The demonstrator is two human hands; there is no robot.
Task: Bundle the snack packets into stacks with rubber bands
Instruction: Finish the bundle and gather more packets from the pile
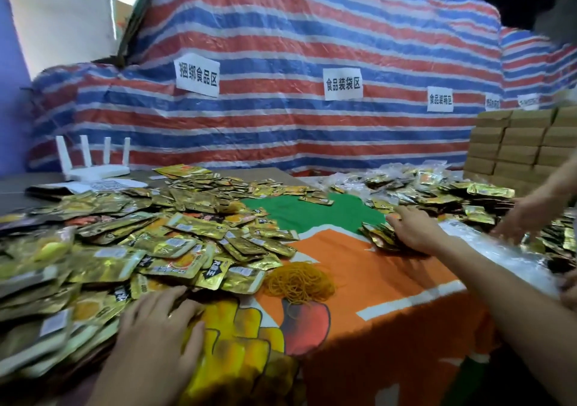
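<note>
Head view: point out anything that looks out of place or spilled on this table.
A white router sits at the back left edge of the loose snack packets, odd on a packing table. The rubber bands lie in a tangled heap on the orange cloth, not in a container.

Between the left packet heap [131,237] and the right packet heap [437,193], bare counter cloth [368,265] lay open; rubber bands [298,281] crowded its near-left edge.

Cloth-covered table [390,281] under gold snack packets [187,227], orange rubber bands [298,281], white router [93,168].
</note>
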